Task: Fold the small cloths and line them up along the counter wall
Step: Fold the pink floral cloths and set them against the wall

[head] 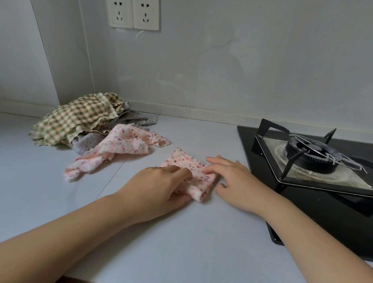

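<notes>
Presently we enter item one: folded pink cloth (198, 173), lying flat on the counter (173, 240) near its middle, just beside the black hob (331, 219) and well apart from the wall (230, 77) where it belongs. Left hand (162, 184): fingers curled over the near left part, thumb seemingly tucked under the near edge, so grasping the cloth. Right hand (229, 180): fingers laid fairly straight on the right edge, pressing and not clenched, thumb down on the counter. Hazards, as we judge them: the soft layers may spring apart once either hand lifts, since the near edge looks thick and rounded, not creased; a carry by one corner would likely let the fold drop open; a careless push rightward would slide it onto the hob glass (the burner looks unlit, though we cannot be sure). Appearance: pale pink with small red and purple specks, fleecy, wavy trimmed edge showing at the far corner, folded to a compact skewed rectangle. Awaiting folding, in a heap at the left corner by the wall: loose pink cloth (118, 147), crumpled; checked cloth (78, 119) on top; grey dotted cloth (136, 117) beneath. None is lined up along the wall yet
</notes>
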`<state>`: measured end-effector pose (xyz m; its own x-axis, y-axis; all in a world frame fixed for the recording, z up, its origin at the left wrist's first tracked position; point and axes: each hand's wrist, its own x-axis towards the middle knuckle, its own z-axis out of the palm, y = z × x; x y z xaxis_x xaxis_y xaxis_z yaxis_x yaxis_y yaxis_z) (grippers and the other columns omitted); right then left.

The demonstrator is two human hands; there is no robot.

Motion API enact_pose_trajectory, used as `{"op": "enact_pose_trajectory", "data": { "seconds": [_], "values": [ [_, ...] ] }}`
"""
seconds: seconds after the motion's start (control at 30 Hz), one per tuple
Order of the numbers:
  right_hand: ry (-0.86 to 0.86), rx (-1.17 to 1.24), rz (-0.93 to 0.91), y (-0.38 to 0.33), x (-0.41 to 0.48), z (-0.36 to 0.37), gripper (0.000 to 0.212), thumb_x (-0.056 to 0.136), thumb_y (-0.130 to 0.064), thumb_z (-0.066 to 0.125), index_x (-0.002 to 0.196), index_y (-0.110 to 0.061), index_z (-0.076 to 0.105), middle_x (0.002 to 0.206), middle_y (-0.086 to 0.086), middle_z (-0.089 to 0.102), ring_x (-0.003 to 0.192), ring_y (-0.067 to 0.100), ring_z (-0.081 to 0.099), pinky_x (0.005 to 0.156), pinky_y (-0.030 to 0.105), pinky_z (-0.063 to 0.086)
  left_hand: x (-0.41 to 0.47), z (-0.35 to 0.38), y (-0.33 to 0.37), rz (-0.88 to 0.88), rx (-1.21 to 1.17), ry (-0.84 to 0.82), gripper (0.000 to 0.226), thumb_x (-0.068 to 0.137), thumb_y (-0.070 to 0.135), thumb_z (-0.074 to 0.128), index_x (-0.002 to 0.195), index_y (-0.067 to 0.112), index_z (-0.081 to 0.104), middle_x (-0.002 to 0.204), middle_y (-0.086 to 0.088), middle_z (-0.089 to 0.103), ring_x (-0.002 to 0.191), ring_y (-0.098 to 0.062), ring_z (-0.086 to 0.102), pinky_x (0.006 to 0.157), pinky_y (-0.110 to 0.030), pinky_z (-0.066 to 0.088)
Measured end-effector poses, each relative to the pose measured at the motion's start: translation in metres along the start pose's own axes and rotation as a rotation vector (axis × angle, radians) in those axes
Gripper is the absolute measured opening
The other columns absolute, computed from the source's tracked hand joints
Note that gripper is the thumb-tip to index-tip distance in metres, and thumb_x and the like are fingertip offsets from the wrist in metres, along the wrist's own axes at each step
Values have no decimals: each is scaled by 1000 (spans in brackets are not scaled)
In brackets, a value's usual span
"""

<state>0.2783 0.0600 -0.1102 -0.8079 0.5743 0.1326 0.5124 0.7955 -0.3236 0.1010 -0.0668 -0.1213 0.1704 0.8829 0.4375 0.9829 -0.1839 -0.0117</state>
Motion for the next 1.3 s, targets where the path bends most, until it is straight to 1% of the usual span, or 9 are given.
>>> {"op": "enact_pose_trajectory", "data": {
  "seconds": [0.1,0.23,0.33,0.4,0.5,0.6,0.7,1.1,1.3],
  "values": [
    [-16,69,-19,-3,0,0,58,84,-5,51,138,-26,45,155,-9,27,145,4,12,120,39,5,1,3,1,4,1,45,29,81,36,31,87,18,54,78,1,62,68,-29,59,58,-29,37],
    [36,182,-63,3,-1,2,50,81,-9,62,128,-24,53,153,-9,31,143,2,17,118,27,15,0,0,-1,-277,-338,166,16,82,31,37,78,18,44,63,2,49,63,-24,50,57,-39,37],
    [133,480,-49,1,0,4,27,82,-9,70,106,-18,64,137,-6,52,127,0,46,106,14,33,4,-4,1,-381,-647,226,12,81,23,37,72,15,41,64,-4,43,62,-18,41,61,-40,35],
    [200,737,-26,0,0,1,15,83,-3,69,94,-13,67,109,-7,67,100,3,62,89,16,45,5,-6,3,-416,-793,246,15,79,19,38,83,11,50,77,-11,52,73,-22,47,70,-42,40],
    [279,886,-29,-1,-1,-9,8,84,1,66,84,-7,65,77,-5,64,76,6,58,75,24,44,3,-14,5,-342,-952,276,32,81,17,45,112,24,50,103,8,58,96,-9,56,82,-26,45],
    [288,1046,-42,-3,-1,-12,23,85,6,62,92,-16,67,84,-10,72,84,3,65,80,20,52,1,-21,9,-141,-820,317,43,85,19,54,126,29,43,119,15,52,111,-13,54,92,-22,43],
    [294,1133,-62,-2,-1,-14,23,81,0,68,96,-18,67,89,-9,73,90,4,66,82,21,52,3,-26,11,-16,-655,385,28,85,16,56,113,18,52,103,9,57,90,-15,58,82,-31,48],
    [283,1156,-128,-1,-3,-17,22,79,-20,64,100,-14,68,96,-3,73,94,9,67,81,20,51,5,-31,11,-124,-636,374,19,79,21,64,92,29,52,80,9,61,70,-12,59,66,-16,46],
    [413,995,-142,-10,-7,-19,25,84,-31,56,96,-13,68,91,-4,73,88,6,66,78,17,51,5,-33,9,-133,-662,308,18,77,37,60,76,31,43,75,2,67,73,-20,65,66,-37,50]
  ]
}}
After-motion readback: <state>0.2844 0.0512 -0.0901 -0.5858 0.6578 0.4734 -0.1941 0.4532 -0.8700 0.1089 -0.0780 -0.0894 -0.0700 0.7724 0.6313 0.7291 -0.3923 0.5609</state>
